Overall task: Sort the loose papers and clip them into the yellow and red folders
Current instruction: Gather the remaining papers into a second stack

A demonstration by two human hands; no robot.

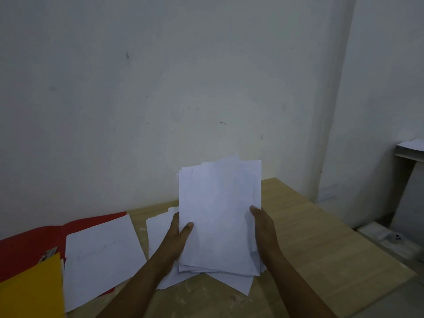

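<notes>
i am holding a stack of loose white papers [218,216] upright in front of me with both hands, its lower edge down at or just above the wooden table [321,249]; i cannot tell from here whether it touches. my left hand [177,237] grips the stack's left edge, thumb curled over the front sheet and the fingers hidden behind. my right hand [262,228] clasps the right edge, with the fingertips wrapped onto the front of the paper. the sheets are unevenly aligned, so corners and edges poke out at the top and along the bottom. more loose white sheets [158,230] lie flat on the table beneath and behind the stack, showing to the left of my left hand and below the stack near me. to the left, the red folder [27,246] lies open on the table, reaching back toward the wall, and a single white sheet [101,255] with faint marks rests on its right half. the yellow folder [32,292] sits at the near left corner, overlapping the near part of the red folder, and a small metal clip [49,254] appears to show at its far edge, though the dim light makes that hard to confirm. a plain pale wall [160,88] rises right behind the table. to the far right, beyond the table's edge, stands a pale shelf [409,154] with some white paper on top.
</notes>
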